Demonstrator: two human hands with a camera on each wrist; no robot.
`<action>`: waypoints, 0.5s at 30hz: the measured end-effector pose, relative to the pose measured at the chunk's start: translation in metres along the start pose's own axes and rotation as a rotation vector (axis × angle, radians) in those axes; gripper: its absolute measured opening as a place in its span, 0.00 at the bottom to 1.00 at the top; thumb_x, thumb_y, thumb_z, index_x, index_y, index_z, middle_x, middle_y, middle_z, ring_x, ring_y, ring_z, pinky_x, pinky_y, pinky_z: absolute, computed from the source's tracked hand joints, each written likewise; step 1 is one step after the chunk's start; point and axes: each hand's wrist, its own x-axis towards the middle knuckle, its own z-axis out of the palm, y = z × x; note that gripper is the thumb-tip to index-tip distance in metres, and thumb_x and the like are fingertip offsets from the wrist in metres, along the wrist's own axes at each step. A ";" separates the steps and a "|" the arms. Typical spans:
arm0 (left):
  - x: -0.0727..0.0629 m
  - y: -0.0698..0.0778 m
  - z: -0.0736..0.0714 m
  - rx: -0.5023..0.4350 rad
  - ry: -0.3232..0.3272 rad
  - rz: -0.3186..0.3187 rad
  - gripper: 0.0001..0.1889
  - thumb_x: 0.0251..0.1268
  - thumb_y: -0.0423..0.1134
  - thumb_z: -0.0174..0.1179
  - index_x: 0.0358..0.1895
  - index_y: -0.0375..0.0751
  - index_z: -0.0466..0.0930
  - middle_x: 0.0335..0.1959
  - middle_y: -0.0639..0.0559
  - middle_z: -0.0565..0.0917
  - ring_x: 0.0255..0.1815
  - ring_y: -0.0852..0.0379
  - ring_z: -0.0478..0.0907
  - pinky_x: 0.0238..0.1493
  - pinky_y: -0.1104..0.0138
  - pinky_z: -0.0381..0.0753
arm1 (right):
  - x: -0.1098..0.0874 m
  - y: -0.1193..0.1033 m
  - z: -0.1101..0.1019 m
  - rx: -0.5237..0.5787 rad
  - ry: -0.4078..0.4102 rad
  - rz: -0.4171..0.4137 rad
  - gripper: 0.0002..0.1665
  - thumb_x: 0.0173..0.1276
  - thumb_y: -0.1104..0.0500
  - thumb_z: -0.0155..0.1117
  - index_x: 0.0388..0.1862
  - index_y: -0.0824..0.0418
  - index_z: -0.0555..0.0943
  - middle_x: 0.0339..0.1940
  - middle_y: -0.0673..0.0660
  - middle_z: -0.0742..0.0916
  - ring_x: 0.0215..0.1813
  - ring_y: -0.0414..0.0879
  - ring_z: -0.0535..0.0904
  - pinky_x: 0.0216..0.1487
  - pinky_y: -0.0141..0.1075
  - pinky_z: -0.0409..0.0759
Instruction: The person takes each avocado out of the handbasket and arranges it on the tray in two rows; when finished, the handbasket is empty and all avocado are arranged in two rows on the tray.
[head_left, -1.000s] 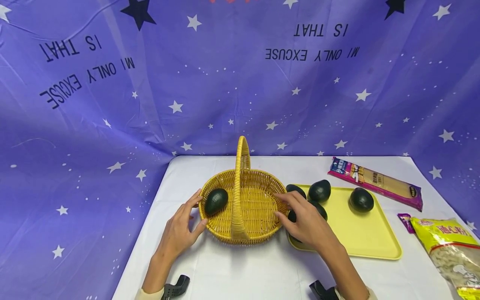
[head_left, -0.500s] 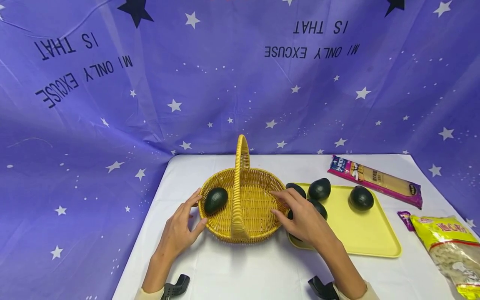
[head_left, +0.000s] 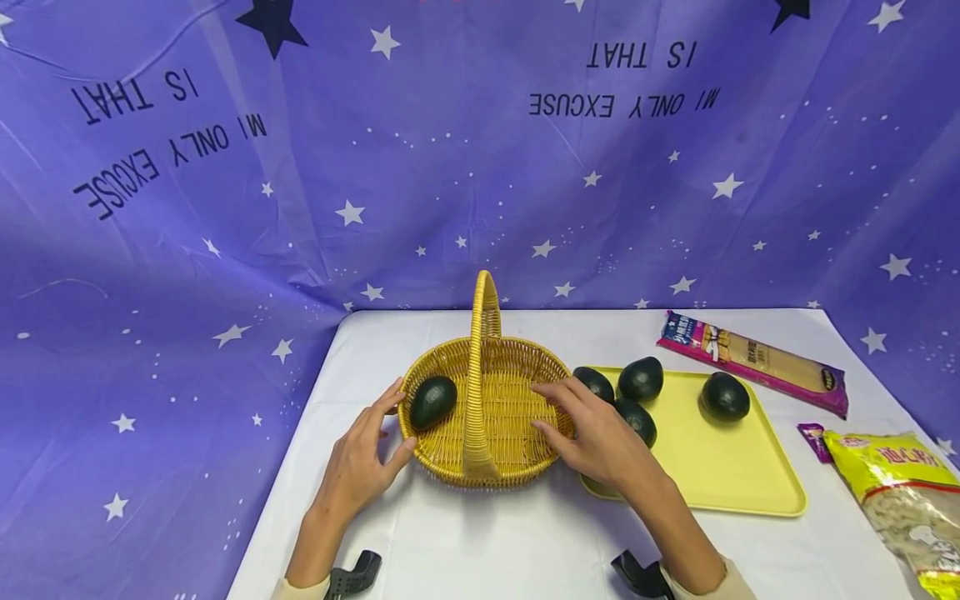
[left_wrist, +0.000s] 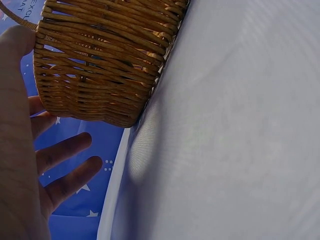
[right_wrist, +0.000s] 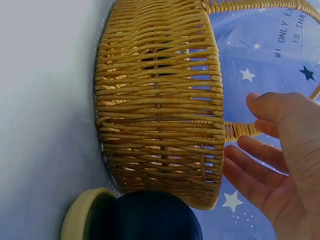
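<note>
A yellow wicker basket (head_left: 517, 417) with a tall arched handle stands on the table, with one dark green avocado (head_left: 432, 403) at its left end. My left hand (head_left: 354, 462) rests at the basket's left side, thumb and forefinger touching the rim; its other fingers spread loosely in the left wrist view. Over the right rim hovers my right hand (head_left: 606, 435), thumb and fingers relaxed, holding nothing. In the right wrist view its fingers (right_wrist: 250, 177) are close beside the rim; contact is unclear. Right of the basket, a yellow tray (head_left: 723, 471) bears several avocados (head_left: 641, 380), partly hidden by that hand.
A long purple-edged packet of noodles (head_left: 757, 362) lies behind the tray. Farther right are a yellow bag of pasta (head_left: 900, 496) and a small purple sachet (head_left: 814, 442). A starry purple cloth (head_left: 450, 167) hangs behind the white table (head_left: 480, 550).
My right hand has shifted slightly left, its fingertips now farther in over the basket. The left hand, basket and avocados have stayed in place.
</note>
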 end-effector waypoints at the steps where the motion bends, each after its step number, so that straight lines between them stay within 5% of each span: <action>1: 0.000 0.000 0.000 0.001 0.002 0.002 0.36 0.69 0.49 0.69 0.78 0.43 0.71 0.84 0.56 0.68 0.63 0.53 0.82 0.47 0.57 0.90 | 0.001 0.000 0.000 -0.003 -0.001 0.000 0.29 0.73 0.52 0.76 0.70 0.55 0.82 0.61 0.52 0.86 0.53 0.45 0.87 0.51 0.43 0.89; 15: 0.001 0.002 -0.002 0.013 0.011 0.015 0.37 0.68 0.49 0.69 0.79 0.44 0.71 0.83 0.55 0.70 0.63 0.54 0.82 0.47 0.59 0.90 | 0.008 -0.005 0.010 0.018 -0.001 -0.036 0.28 0.72 0.53 0.77 0.68 0.56 0.82 0.56 0.53 0.87 0.48 0.47 0.87 0.44 0.38 0.88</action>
